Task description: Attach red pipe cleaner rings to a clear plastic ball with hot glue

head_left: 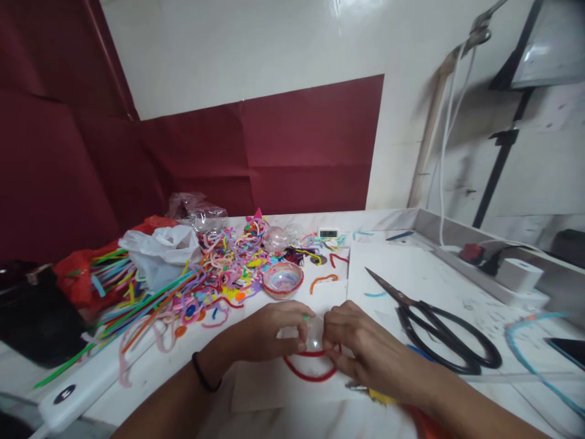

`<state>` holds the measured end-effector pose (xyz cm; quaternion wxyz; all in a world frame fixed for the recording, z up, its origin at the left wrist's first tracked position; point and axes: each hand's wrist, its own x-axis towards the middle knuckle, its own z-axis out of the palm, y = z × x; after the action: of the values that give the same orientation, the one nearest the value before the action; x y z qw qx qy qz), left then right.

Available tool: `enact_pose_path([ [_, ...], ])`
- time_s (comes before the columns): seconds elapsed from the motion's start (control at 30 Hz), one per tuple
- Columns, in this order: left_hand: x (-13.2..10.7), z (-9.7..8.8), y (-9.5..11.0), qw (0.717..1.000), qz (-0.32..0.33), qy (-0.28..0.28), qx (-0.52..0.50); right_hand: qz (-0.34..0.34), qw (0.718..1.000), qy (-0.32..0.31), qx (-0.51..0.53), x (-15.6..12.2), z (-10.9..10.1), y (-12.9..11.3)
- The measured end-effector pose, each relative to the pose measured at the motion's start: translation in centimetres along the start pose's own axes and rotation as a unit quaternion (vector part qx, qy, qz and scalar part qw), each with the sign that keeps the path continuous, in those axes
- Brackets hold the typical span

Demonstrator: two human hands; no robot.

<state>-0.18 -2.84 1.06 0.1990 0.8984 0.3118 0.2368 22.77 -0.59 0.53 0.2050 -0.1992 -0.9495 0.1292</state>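
Both hands meet over a clear plastic dome (315, 334) near the front of the table. My left hand (269, 332), a dark band at its wrist, curls its thumb and fingers around the dome's left side. On the right side, my right hand (361, 341) is closed at the dome's edge, fingertips pressed together. A red pipe cleaner (313, 377) runs along the dome's lower edge and loops below it, its right end passing by my right fingers. Part of the dome is hidden behind the fingers. Just beyond stands a clear bowl (283, 277) with a red-orange rim.
Large black-handled scissors (439, 329) lie on white paper at right. A colourful heap of pipe cleaners (228, 262) fills the left, beside a white plastic bag (159, 253). A white power strip (100, 372), a small digital display (328, 233) and a white plug (520, 275) are also around.
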Motion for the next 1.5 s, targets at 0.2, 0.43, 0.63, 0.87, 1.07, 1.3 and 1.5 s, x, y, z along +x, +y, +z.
enact_pose_path([
  [0.2, 0.1, 0.0, 0.2, 1.000, -0.007, 0.005, 0.006, 0.009, 1.000, -0.010, 0.000, 0.1, -0.3, -0.4],
  [0.43, 0.0, -0.1, 0.0, 1.000, -0.006, -0.006, -0.002, 0.035, 0.999, -0.002, 0.040, -0.2, 0.3, 0.0],
  [0.63, 0.3, -0.4, 0.1, 1.000, -0.006, -0.020, -0.022, 0.058, 0.996, 0.001, 0.074, -0.2, 0.8, 0.4],
  [0.87, 0.4, -0.4, 0.1, 0.999, -0.008, -0.014, -0.028, 0.096, 0.992, 0.017, 0.085, 0.0, 1.1, 0.6],
  [1.07, 0.3, -0.1, 0.2, 0.999, -0.028, 0.009, -0.023, 0.136, 0.981, 0.029, 0.132, 0.5, 1.3, 0.4],
  [1.3, 0.3, 0.9, 0.4, 0.997, -0.053, 0.049, 0.001, 0.161, 0.979, 0.047, 0.114, 0.7, 1.3, -0.2],
  [1.5, 0.4, 0.7, 0.6, 0.997, -0.071, 0.038, -0.005, 0.171, 0.978, 0.051, 0.110, 0.7, 1.4, -0.3],
])
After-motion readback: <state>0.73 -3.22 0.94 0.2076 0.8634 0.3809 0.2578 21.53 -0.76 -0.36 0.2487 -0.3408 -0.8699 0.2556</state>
